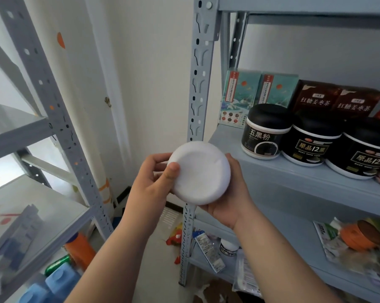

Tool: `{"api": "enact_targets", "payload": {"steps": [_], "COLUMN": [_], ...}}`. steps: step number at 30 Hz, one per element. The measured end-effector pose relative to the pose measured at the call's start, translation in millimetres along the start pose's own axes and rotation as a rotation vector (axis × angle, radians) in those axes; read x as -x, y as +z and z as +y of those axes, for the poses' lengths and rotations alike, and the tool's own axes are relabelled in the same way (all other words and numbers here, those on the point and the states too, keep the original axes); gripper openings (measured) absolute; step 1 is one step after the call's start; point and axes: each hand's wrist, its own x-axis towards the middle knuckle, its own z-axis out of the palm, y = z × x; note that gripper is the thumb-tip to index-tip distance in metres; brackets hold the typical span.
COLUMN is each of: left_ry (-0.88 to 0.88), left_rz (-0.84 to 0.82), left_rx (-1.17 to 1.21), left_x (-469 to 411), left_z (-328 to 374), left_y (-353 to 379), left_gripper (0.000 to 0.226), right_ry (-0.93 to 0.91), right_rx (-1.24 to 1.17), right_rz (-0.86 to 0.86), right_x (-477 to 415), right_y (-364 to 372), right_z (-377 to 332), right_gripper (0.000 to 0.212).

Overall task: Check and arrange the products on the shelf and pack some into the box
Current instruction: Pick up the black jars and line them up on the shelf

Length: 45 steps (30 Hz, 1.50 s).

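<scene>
Because the jar [201, 173] turns only its plain white round end to the camera, its label and lid are hidden and nothing can be read on it. Both hands hold it up in front of the grey post [197, 84], just left of the shelf [283, 178]. The left hand [149, 186] grips its left edge, thumb flat on the white face and fingers curled behind the rim. The right hand [230, 202] cups its lower right side, fingers wrapped out of sight behind it. Three black tubs stand on the shelf: the left tub [264, 132] reads 五黑粉, the middle tub [311, 143] 原品12黑, and the right tub [364, 156], cut by the frame edge, shows only 原品12. Behind them two brown boxes [335, 101] read 红糖姜枣茶. Two teal boxes [259, 95] beside these carry a red strip of writing too small to read. On the board below lie packets [329, 239] and an orange round thing [359, 237], blurred. The left rack [20, 127] and the blue bottles [60, 278] under it are out of focus.
</scene>
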Motion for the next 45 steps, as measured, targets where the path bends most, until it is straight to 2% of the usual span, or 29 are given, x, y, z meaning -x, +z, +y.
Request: {"api": "enact_targets", "payload": {"steps": [3, 5, 7, 9, 10, 11, 13, 15, 17, 18, 20, 22, 24, 27, 30, 32, 34, 37, 39, 41, 43, 45], "left_ry": [-0.309, -0.51, -0.577, -0.54, -0.482, -0.392, -0.15, -0.003, -0.076, -0.146, -0.19, -0.07, 0.073, 0.08, -0.091, -0.118, -0.07, -0.02, -0.019, -0.02, 0.001, 0.036], "left_rz": [-0.052, -0.198, -0.277, -0.261, -0.26, -0.265, -0.289, -0.307, -0.324, -0.336, -0.325, -0.287, -0.252, -0.234, -0.202, -0.172, -0.134, -0.124, -0.13, -0.124, -0.12, -0.114], "left_rx": [0.239, 0.433, 0.539, 0.573, 0.555, 0.512, 0.302, 0.127, 0.202, 0.263, 0.277, 0.196, 0.127, 0.16, 0.334, 0.411, 0.381, 0.331, 0.349, 0.347, 0.27, 0.191], "left_x": [-2, 0, 2, 3, 2, 0, -3, -1, 0, 1, 2, 7, 13, 15, 15, 17, 20, 23, 24, 25, 28, 30], "left_z": [-7, -11, -15, -18, -20, -21, -26, -23, -20, -19, -18, -19, -21, -24, -29, -32, -32, -28, -26, -23, -21, -20], "left_y": [1, -5, -13, -21, -24, -27, -32, -33, -32, -32, -32, -32, -32, -32, -31, -31, -31, -32, -34, -37, -37, -36], "left_gripper": [0.053, 0.076, 0.087, 0.071, 0.062, 0.064, 0.087, 0.09, 0.09, 0.091, 0.079, 0.07, 0.074, 0.074, 0.07, 0.072, 0.071, 0.067, 0.068, 0.069, 0.072, 0.077], "right_ry": [-0.187, -0.316, -0.393, -0.405, -0.375, -0.326, -0.269, -0.301, -0.406, -0.476, -0.538, -0.435, -0.312, -0.349, -0.474, -0.495, -0.416, -0.212, -0.267, -0.325, -0.279, -0.184], "right_rx": [0.063, 0.237, 0.488, 0.728, 0.768, 0.737, 0.699, 0.757, 0.827, 0.868, 0.94, 0.886, 0.841, 0.947, 1.123, 1.173, 1.135, 1.149, 1.133, 1.083, 0.995, 0.959], "right_rz": [0.004, -0.025, -0.076, -0.156, -0.19, -0.204, -0.192, -0.164, -0.152, -0.159, -0.188, -0.211, -0.194, -0.192, -0.237, -0.306, -0.33, -0.262, -0.268, -0.344, -0.312, -0.262], "right_x": [-3, -5, 0, 4, 5, 5, 5, 10, 19, 24, 29, 29, 30, 35, 44, 49, 50, 49, 49, 49, 48, 47], "right_y": [-3, -9, -12, -13, -13, -12, -9, -4, -2, -2, -5, -4, -2, -3, -6, -8, -8, -5, -8, -13, -11, -5], "right_z": [3, 5, 5, 5, 4, 3, 1, -2, -2, -1, 0, 2, 1, 0, -4, -8, -11, -15, -18, -20, -19, -16], "right_gripper": [0.076, 0.08, 0.081, 0.085, 0.086, 0.086, 0.078, 0.063, 0.057, 0.062, 0.069, 0.062, 0.056, 0.049, 0.071, 0.085, 0.089, 0.09, 0.087, 0.101, 0.108, 0.098]}}
